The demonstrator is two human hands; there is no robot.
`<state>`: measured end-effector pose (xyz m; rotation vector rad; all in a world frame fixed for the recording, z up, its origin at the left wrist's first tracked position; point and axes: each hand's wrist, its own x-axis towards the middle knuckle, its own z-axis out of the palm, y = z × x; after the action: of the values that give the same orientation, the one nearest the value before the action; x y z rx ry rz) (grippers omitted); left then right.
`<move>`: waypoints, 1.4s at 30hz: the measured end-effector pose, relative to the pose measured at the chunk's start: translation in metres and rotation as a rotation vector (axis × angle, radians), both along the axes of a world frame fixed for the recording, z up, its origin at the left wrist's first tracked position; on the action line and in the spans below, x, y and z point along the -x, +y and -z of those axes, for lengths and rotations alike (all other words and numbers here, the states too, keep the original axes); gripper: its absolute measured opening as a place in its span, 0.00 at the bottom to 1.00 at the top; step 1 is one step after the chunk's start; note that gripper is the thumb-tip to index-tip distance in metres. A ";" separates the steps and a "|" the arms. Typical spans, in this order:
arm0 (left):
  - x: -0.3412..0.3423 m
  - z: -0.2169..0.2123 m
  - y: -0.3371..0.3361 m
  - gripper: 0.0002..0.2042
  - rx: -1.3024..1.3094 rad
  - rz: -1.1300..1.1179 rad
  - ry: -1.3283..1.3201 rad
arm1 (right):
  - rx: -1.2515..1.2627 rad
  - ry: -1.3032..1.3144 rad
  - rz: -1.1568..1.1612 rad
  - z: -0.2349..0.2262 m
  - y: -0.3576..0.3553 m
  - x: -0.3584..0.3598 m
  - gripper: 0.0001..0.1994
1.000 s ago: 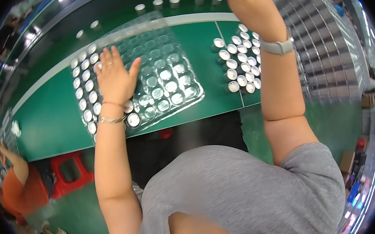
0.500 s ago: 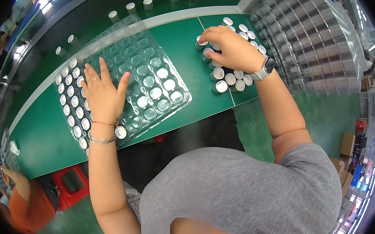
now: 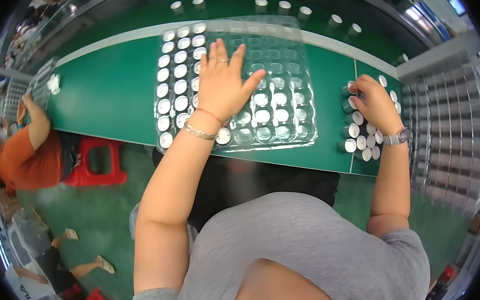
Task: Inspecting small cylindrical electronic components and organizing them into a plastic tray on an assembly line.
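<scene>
A clear plastic tray (image 3: 277,45) with rows of round pockets lies on the green table (image 3: 106,98). Many pockets hold small silver-topped cans (image 3: 180,87), mostly along its left side and front. My left hand (image 3: 222,83) rests flat on the tray, fingers spread, holding nothing. My right hand (image 3: 373,103), with a watch on the wrist, is curled over a cluster of loose silver cans (image 3: 360,140) to the right of the tray. Whether it grips a can is hidden by the fingers.
More single cans (image 3: 261,5) stand in a row along the table's far strip. Stacked clear trays (image 3: 447,133) fill the right side. A person in an orange shirt (image 3: 23,156) sits at the left beside a red stool (image 3: 97,161).
My right hand came down from high over the table onto the loose cans at the right. My left hand stayed flat on the tray. The view has shifted.
</scene>
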<state>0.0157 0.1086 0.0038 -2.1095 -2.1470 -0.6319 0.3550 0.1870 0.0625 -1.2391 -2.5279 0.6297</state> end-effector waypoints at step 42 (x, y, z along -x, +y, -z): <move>-0.023 -0.020 -0.036 0.16 -0.197 -0.046 -1.537 | 0.579 0.937 -0.113 0.029 -0.052 0.183 0.12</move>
<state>0.0382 0.0729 0.0237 -1.4198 -2.2272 -2.9436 0.1719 0.1346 0.0331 -0.6542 -1.6584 1.5919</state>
